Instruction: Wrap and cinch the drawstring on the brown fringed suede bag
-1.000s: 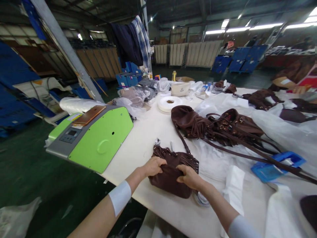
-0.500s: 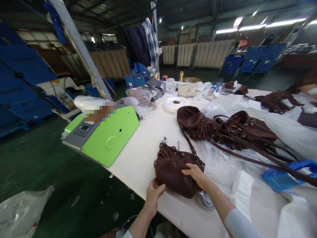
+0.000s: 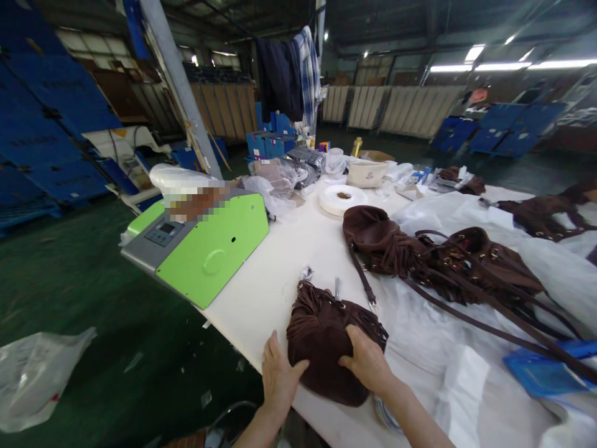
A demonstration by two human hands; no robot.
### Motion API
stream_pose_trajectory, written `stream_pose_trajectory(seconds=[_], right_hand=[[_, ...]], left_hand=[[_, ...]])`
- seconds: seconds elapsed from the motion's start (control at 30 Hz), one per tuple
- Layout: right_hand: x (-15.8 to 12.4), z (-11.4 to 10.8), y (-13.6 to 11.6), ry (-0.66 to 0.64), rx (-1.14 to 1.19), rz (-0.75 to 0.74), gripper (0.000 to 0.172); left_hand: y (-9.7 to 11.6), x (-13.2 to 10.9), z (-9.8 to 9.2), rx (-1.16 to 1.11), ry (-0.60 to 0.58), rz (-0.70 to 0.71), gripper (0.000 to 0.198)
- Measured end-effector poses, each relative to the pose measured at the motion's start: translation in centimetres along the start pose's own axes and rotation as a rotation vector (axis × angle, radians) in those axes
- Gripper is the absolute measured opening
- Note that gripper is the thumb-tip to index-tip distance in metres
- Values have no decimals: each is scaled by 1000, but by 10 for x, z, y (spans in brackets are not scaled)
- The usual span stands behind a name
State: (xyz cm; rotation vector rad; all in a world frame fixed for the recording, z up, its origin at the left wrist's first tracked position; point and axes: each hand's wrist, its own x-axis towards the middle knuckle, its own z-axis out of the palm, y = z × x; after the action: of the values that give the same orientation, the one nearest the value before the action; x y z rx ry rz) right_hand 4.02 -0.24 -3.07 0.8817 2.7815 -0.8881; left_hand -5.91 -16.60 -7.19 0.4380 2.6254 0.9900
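Note:
A small dark brown handbag [image 3: 321,354] with fringe along its top and sides lies near the front edge of the white table. My left hand [image 3: 278,372] is at its left edge, fingers spread, the thumb touching the bag. Across the bag's right part, my right hand [image 3: 368,359] grips it, thumb and index finger showing on top; its other fingers are hidden. Small wrapped pieces stick up at the bag's top. Behind it, a strap end with a buckle [image 3: 372,305] hangs from a larger brown bag [image 3: 373,233].
A green and grey machine [image 3: 219,252] stands at the table's left corner. A white roll [image 3: 342,198], a cream pouch [image 3: 367,174] and plastic-wrapped goods lie behind. To the right are more brown bags, white wrapping [image 3: 420,348] and a blue plastic item [image 3: 545,370].
My left hand has gone from pinching the bag's lower edge to spread fingers at its side. The bag has turned and come slightly nearer. The view has swung left.

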Motion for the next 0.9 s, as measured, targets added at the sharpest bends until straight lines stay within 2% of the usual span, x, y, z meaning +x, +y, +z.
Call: stream_pose_trajectory(seconds=[0.07, 0.13, 0.2, 0.23, 0.3, 0.33, 0.37, 0.5, 0.6, 0.77, 0.9], right_hand=[[-3, 3, 3, 8, -35, -42, 36], [-6, 6, 8, 32, -59, -103, 49], [-9, 13, 15, 92, -105, -189, 55], [-11, 18, 18, 131, -147, -246, 51], [-16, 29, 23, 200, -238, -365, 37], [-19, 35, 25, 227, -278, -418, 32], [-22, 42, 27, 252, -317, -466, 31], [-30, 63, 34, 373, -454, -596, 28], [-34, 67, 40, 397, -500, -640, 31], [-41, 64, 45, 372, -521, -636, 45], [-44, 67, 46, 450, -469, -572, 48]], left_hand=[[19, 8, -13, 284, 31, 432, 95], [39, 21, -21, 507, -106, 816, 98], [50, 35, -22, 656, -245, 1019, 89], [51, 42, -20, 710, -281, 1096, 76], [44, 51, -17, 773, -303, 1239, 41], [37, 53, -15, 783, -309, 1310, 28], [30, 54, -14, 782, -321, 1373, 23], [6, 52, -15, 752, -345, 1529, 32], [-5, 50, -16, 740, -306, 1589, 44], [-18, 48, -11, 719, -270, 1533, 45], [-22, 48, -3, 610, -150, 1357, 44]])
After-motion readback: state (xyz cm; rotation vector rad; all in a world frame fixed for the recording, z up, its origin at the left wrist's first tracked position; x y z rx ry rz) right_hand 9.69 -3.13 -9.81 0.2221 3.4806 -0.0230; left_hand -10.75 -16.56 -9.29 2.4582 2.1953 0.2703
